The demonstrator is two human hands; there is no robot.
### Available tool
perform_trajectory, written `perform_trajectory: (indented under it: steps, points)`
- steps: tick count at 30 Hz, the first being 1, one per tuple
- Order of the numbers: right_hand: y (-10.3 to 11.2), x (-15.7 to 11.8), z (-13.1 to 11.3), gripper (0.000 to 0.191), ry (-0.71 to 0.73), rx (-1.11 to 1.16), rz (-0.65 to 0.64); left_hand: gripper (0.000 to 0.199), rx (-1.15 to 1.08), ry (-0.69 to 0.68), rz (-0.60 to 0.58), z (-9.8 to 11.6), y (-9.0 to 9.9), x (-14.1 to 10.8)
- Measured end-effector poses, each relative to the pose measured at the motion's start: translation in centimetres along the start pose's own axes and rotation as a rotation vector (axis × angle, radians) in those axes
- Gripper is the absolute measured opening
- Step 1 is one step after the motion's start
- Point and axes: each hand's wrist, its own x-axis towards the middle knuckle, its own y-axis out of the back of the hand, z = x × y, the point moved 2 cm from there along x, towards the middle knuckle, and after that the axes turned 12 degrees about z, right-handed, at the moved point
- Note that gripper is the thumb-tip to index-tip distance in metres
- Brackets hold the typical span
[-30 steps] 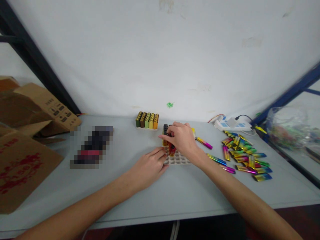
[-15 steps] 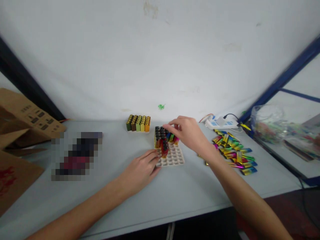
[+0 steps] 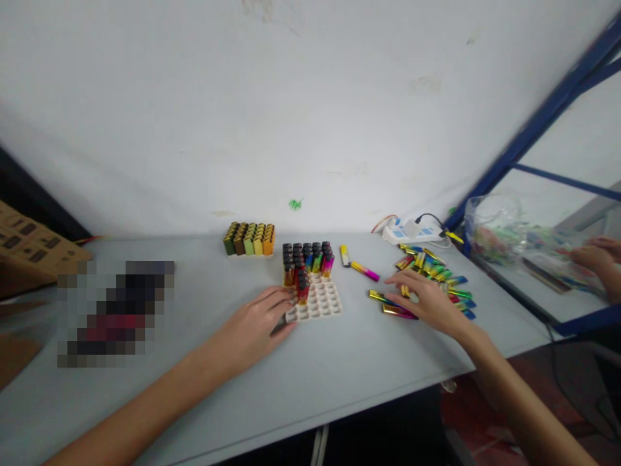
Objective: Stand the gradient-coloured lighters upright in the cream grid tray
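Observation:
My left hand grips the left edge of a white tray with rows of small sockets, its fingers at the side and thumb at the near corner. Black-topped lighters with shiny coloured bodies stand upright in the tray's back rows. One column of red-gold lighters runs nearer the front. My right hand is off to the right with fingers apart, over the left side of a pile of loose shiny lighters. Under its fingertips lie a gold-and-blue and a gold-and-magenta lighter.
A block of upright gold-topped lighters stands at the back left. Two loose lighters lie behind the right hand. A white power strip sits by the wall. Left are a cardboard bag and a blurred-out item; another person's hands show far right.
My right hand has moved from the back of the tray right to the loose lighters, uncovering the tray's back rows. My left hand stays at the tray. The view has shifted right.

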Motion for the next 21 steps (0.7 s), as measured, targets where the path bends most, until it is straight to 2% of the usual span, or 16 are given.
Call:
perform_trajectory:
  steps: [3, 8, 11, 15, 18, 21]
  points:
    - [-1.2, -1.1, -0.4, 0.023, -0.012, 0.023, -0.026, 0.018, -0.014, -0.005, -0.011, -0.2, 0.1, 0.1]
    - [-2.5, -0.4, -0.1, 0.019, -0.042, -0.015, -0.027, 0.02, -0.017, -0.023, 0.014, -0.4, 0.0, 0.0]
    - [-2.6, 0.6, -0.6, 0.018, -0.063, -0.023, 0.039, 0.02, -0.014, -0.028, 0.008, -0.4, 0.0, 0.0]
    - [-2.4, 2.3, -2.5, 0.026, -0.104, 0.065, 0.12, 0.021, -0.003, -0.02, -0.013, -0.2, 0.1, 0.0]
    - [-2.5, 3.8, -4.1, 0.031, -0.109, 0.17, 0.205, 0.02, -0.001, -0.013, -0.017, -0.2, 0.2, 0.0]
    - [-3.1, 5.5, -5.2, 0.035, -0.175, 0.327, 0.315, 0.018, -0.008, -0.009, -0.01, -0.2, 0.1, -0.1]
